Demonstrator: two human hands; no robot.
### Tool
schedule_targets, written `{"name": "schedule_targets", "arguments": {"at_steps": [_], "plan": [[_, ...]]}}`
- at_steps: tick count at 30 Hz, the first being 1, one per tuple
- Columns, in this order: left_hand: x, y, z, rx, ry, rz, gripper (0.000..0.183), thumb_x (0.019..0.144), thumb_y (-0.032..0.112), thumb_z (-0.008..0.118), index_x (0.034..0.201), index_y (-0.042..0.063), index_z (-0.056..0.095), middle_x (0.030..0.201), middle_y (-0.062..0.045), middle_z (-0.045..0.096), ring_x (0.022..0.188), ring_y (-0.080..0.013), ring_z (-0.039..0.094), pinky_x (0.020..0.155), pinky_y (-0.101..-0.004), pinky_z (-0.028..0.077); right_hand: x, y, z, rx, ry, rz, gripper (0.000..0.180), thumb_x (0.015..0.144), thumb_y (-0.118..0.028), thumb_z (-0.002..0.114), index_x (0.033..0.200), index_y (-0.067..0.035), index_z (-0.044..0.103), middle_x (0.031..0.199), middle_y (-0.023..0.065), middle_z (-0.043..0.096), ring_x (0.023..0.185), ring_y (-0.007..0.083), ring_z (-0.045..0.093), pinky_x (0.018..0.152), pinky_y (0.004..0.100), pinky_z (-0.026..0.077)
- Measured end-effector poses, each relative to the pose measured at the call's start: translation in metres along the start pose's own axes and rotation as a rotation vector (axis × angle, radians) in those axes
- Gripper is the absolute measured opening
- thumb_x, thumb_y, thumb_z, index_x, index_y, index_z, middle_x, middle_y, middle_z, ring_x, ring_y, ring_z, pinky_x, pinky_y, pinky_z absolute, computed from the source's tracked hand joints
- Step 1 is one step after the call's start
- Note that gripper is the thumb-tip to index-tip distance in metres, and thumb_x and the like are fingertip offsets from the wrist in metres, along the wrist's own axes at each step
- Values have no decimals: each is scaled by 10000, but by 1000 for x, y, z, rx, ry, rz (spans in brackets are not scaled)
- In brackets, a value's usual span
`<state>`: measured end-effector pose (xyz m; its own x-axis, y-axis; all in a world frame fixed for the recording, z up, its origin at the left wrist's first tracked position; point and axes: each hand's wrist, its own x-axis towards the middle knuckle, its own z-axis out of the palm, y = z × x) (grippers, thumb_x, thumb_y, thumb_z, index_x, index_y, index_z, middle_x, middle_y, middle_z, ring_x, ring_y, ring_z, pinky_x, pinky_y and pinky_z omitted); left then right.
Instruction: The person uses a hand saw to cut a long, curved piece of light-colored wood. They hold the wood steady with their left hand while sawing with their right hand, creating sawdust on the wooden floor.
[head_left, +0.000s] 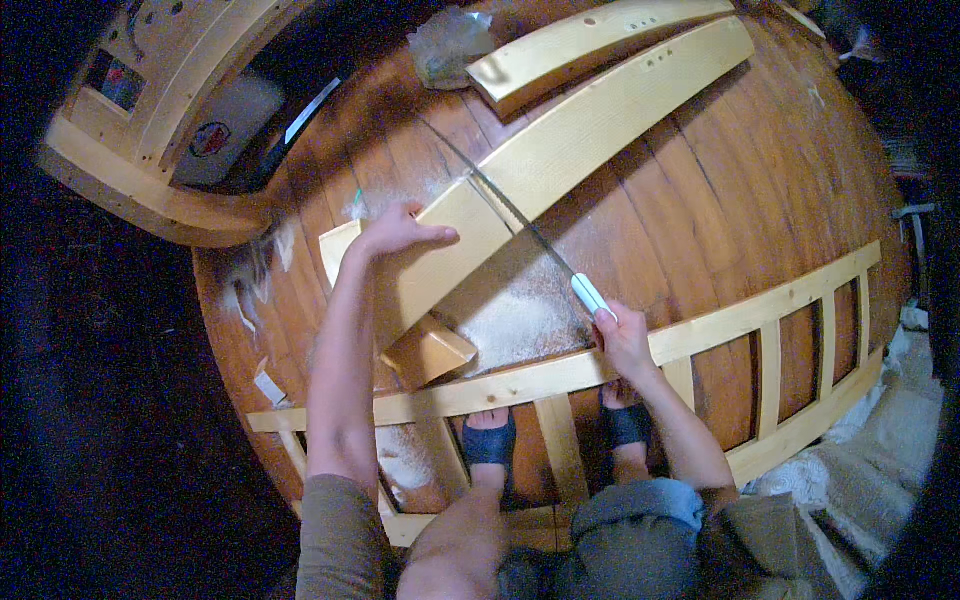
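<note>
My right hand (625, 339) grips the pale handle (592, 296) of a hand saw. The long saw blade (551, 250) crosses a thick light-wood board (600, 131), where a slot-like cut (495, 201) runs across its face. Towards the board's near left end, my left hand (405, 231) holds it, thumb on the top face and the other fingers over the far edge, partly hidden. Under that end lies a wooden offcut (431, 352), and another pale wood piece (341, 246) shows beside my left wrist.
Sawdust (525, 322) covers the plank floor (660, 217) below the cut. A ladder-like slatted wooden frame (720, 326) lies across my feet. Beyond the board are a second board (592, 37) and a clear plastic bag (450, 46). A wooden furniture piece (150, 176) stands upper left.
</note>
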<state>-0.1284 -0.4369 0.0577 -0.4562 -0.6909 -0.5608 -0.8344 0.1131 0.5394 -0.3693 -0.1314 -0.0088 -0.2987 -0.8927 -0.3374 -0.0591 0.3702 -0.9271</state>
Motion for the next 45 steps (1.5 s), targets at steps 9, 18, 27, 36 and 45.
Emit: {"name": "schedule_targets", "arguments": {"at_steps": [9,18,27,36,45], "plan": [[18,-15,-10,-247,-224,-53,682,616,457,811,1120,32,633,996,-99,664,881,-198,626,789,-328,494,16,-2,0,-57,-27,-17,320,913,-302,518,920,-1,629,654,112,570,598,197,521,569,362,427],[21,-4,-20,-244,-293,-76,737,608,507,799,1148,36,626,1045,-95,657,930,-202,614,840,-342,479,11,-21,11,-148,-14,-34,352,917,-330,510,857,-4,630,647,153,580,582,276,547,574,419,436],[-16,36,9,368,353,114,995,563,503,782,1316,-38,422,1129,-208,583,1022,-351,580,903,-437,455,41,-14,31,-117,50,-196,451,942,-399,451,821,14,584,569,112,513,519,203,499,508,379,398],[-25,26,46,663,608,-3,1231,484,506,832,1403,-21,205,1312,-272,340,1228,-409,348,1034,-584,208,66,-44,50,-56,-56,-130,401,953,-347,466,823,18,567,619,130,526,576,240,513,556,403,423],[-25,19,55,552,631,47,1188,469,496,818,1373,-8,235,1235,-264,388,1209,-394,348,1041,-553,183,39,-63,39,-203,16,-86,421,947,-358,463,807,21,578,585,118,524,533,216,516,526,374,411]]}}
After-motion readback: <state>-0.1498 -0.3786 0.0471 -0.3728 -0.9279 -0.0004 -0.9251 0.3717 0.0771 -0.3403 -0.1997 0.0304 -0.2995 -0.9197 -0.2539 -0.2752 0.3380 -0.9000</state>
